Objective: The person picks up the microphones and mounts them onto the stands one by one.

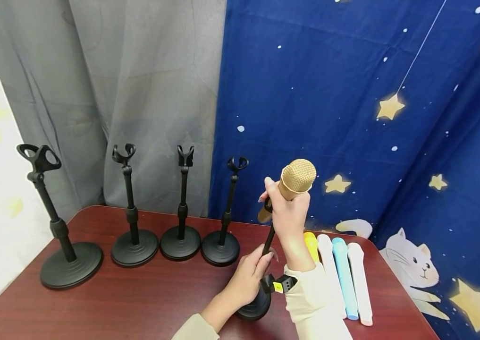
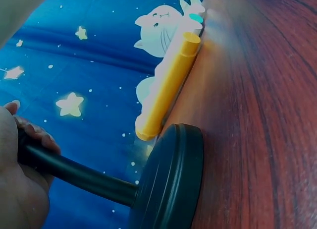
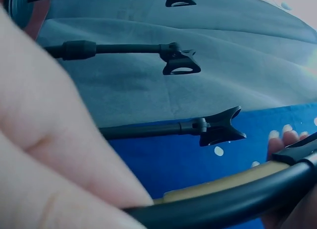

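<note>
A gold microphone (image 1: 299, 175) with a mesh head sits tilted at the top of a black desktop microphone stand. My right hand (image 1: 289, 217) grips its handle just below the mesh, fingers wrapped around it near the stand's clip. Lower down, my left hand (image 1: 248, 274) holds the stand's pole (image 2: 84, 177). The round base (image 1: 256, 304) is partly covered by the left hand and the right wrist's camera; in the left wrist view it stands against the tabletop. Part of the gold handle (image 3: 223, 184) shows behind a dark curved bar in the right wrist view.
Several black stands with vacant clips, among them a large one (image 1: 71, 264) at far left, line the back of the red-brown table (image 1: 138, 302). Right of my hands lie a yellow stick (image 2: 173, 85), a blue one (image 1: 345, 278) and two white ones. Curtains hang behind.
</note>
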Available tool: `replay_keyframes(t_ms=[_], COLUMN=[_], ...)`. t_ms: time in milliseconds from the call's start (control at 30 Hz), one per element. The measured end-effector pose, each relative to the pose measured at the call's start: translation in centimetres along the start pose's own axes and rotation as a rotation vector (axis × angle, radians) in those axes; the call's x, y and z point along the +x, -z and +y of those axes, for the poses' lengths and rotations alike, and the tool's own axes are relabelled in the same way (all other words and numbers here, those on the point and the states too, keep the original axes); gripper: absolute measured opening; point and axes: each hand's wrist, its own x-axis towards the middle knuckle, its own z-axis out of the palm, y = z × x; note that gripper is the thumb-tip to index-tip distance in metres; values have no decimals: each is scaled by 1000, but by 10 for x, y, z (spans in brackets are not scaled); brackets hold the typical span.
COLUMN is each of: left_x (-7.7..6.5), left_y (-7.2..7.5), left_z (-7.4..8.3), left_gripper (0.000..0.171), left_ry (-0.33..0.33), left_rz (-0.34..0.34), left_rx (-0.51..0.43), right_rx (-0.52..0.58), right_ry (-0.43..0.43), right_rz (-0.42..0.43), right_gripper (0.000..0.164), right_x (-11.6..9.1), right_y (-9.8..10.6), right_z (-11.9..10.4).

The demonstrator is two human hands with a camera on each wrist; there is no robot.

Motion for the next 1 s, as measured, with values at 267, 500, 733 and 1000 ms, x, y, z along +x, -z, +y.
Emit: replay_keyframes(t_ms=[267, 500, 733, 1000], left_x=[2, 2, 1, 3], left_y=[-1, 1, 2, 10], left_z=[-4, -3, -4, -1], left_gripper=[22, 23, 24, 29], left_ry=[-34, -13, 1, 2], left_rz=[2, -29, -48, -86], left_rx=[31, 33, -4, 50], right_rx=[-65, -121, -277, -643], right_ry=[-253, -307, -276, -245], right_rz=[36, 7, -206, -362], right_gripper=[31, 33, 40, 95], right_x=[2, 1, -31, -71], right_y=[-1, 1, 26, 56], right_z=[-5, -6, 8, 24])
